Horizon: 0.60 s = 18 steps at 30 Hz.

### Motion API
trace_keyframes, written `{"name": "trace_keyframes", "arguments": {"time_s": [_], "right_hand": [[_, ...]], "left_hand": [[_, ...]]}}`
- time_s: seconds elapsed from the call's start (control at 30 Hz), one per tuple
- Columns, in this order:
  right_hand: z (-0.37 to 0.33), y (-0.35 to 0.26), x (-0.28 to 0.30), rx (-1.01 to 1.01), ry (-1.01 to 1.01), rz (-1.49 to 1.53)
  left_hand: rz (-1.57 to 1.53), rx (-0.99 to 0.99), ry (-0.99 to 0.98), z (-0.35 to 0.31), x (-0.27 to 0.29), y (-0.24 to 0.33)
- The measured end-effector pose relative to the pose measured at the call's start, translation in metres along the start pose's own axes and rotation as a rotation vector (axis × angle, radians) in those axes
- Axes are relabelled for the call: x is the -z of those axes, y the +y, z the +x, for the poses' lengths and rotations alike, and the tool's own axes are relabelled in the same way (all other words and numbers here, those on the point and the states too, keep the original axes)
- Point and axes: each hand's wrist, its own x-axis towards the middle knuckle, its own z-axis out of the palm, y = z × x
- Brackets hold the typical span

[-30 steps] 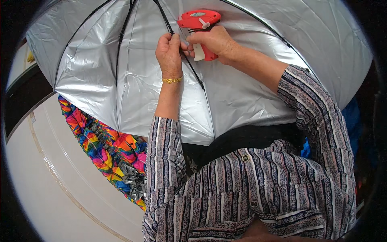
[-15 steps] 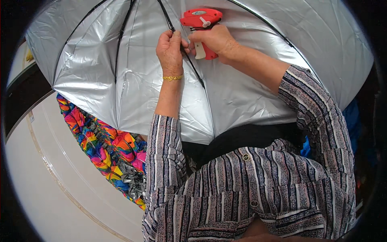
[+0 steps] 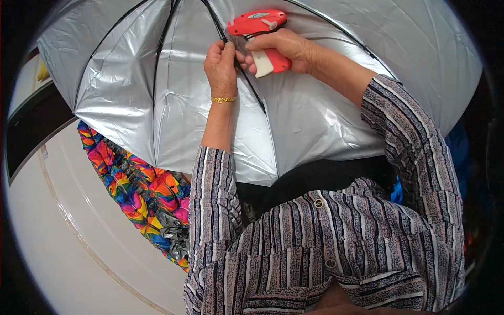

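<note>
A silver-coated umbrella canopy [image 3: 210,136] lies spread over my lap with its inner side up. My left hand [image 3: 220,65] is closed around a black umbrella rib [image 3: 252,89], thumb and fingers pinching it. In my right hand [image 3: 286,50] is a red trigger gun [image 3: 257,22] with a white trigger [image 3: 262,64]. My fingers wrap its grip, and its nose points left, close above my left hand. Whether the gun touches the rib or cloth I cannot tell.
More black ribs [image 3: 157,63] run across the canopy. Bundled rainbow-coloured fabric [image 3: 131,194] lies at the left beside my arm, with a pale surface [image 3: 68,236] beyond it. Dark and blue material [image 3: 457,152] shows at the right.
The red gun has moved slightly left and tilted a little, showing more of its white trigger. The canopy has shifted slightly. My left hand keeps its pinch on the rib.
</note>
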Motion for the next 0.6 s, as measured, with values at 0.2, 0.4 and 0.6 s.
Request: {"name": "trace_keyframes", "arguments": {"time_s": [0.2,0.4,0.6], "right_hand": [[-0.0026,-0.0006,0.0027,0.005,-0.086,0.021],[0.0007,0.0000,0.0063,0.005,-0.100,0.013],[0.0035,0.0027,0.0084,-0.011,-0.068,-0.003]], "left_hand": [[-0.022,0.010,-0.019,-0.0005,0.0019,0.0006],[-0.015,0.014,-0.007,-0.0017,0.0001,0.0021],[-0.024,0.017,-0.006,-0.0033,0.0013,0.0014]]}}
